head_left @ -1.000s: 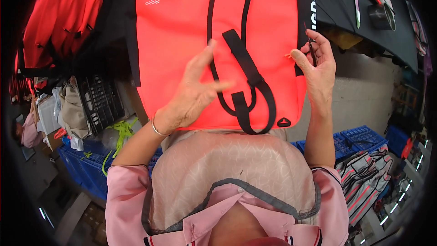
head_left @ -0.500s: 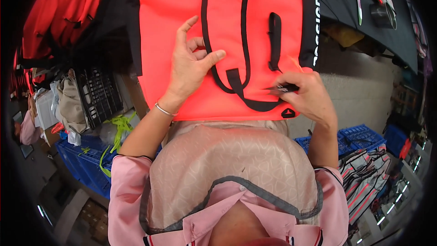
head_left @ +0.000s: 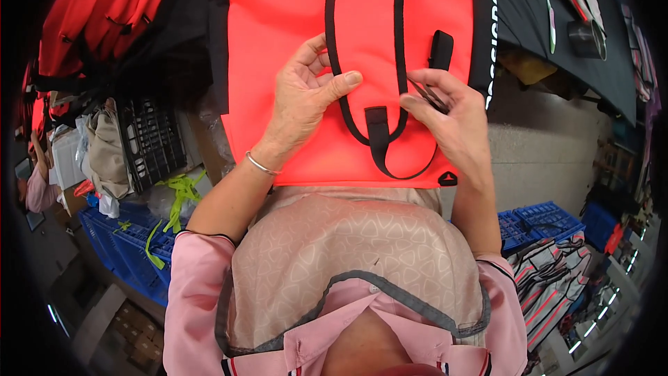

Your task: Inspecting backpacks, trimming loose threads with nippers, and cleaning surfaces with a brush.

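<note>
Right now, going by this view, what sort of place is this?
Probably a bag-making or finishing workshop, though I can't be certain: a large orange-red bag lies in front, similar red bags gather at upper left, and blue crates stand on both sides.

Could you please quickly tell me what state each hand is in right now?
Left hand: open, fingers loosely curled, over the bag.
Right hand: closed on a small dark tool.

red bag (head_left: 264,56), top beyond view
</note>
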Available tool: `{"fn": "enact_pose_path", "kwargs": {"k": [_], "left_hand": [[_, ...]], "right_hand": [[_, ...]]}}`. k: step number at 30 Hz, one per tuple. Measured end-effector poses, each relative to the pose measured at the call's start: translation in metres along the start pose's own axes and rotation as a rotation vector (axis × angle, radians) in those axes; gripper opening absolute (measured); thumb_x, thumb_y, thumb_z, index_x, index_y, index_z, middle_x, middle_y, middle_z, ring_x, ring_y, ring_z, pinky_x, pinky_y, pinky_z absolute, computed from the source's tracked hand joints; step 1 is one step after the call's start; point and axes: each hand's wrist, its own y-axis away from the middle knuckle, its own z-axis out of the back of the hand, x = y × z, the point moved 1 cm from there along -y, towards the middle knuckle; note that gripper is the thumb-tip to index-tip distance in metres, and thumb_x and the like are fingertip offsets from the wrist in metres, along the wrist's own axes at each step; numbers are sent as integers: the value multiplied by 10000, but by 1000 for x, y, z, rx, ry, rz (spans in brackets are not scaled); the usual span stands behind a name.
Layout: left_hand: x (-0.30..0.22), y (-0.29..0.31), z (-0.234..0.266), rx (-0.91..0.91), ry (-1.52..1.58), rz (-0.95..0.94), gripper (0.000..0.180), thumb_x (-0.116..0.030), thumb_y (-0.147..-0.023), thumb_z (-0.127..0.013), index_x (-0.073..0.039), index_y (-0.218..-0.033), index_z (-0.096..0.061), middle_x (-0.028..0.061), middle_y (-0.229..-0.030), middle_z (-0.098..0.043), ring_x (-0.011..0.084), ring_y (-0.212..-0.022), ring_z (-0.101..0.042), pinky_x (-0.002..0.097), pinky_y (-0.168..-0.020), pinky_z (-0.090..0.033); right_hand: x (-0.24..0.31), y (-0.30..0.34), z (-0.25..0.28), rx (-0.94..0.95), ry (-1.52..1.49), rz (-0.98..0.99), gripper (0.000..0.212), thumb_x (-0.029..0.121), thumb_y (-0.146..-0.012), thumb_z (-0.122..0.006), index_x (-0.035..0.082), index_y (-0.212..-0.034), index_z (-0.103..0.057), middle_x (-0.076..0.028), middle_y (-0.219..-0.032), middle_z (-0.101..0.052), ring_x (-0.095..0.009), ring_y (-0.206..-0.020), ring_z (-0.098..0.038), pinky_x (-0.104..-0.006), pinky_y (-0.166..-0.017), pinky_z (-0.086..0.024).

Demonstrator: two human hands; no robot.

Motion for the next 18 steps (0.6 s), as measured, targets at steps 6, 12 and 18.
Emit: {"fn": "enact_pose_path", "kwargs": {"k": [6,12,18], "left_hand": [[1,15,-4,118,-119,190,504,-3,-828,-751,38,-1282,-534,79,-1065,-651,149,-986,-646,290,-892,-551],[-1,28,-13,280,-351,182,354,-16,-767,-788,-21,-1108,-693,99,-1204,-588,186,-1075,-618,304,-847,-545],[4,28,-14,150,-949,-562,377,35,-672,-763,-66,-1032,-721,152,-1228,-525,334,-1163,-505,407,-940,-471]], "right_hand": [[-5,-15,-3,-108,-120,126,173,65,-863,-741,-31,-982,-661,34,-761,-612,-21,-693,-529,-179,-624,-429],[-3,-21,-2,-129,-112,198,130,71,-877,-731,-27,-923,-660,57,-713,-580,4,-652,-498,-160,-568,-381],[11,-33,0,-238,-91,300,152,101,-868,-748,-20,-920,-671,58,-653,-565,12,-589,-452,-166,-523,-342]]}}
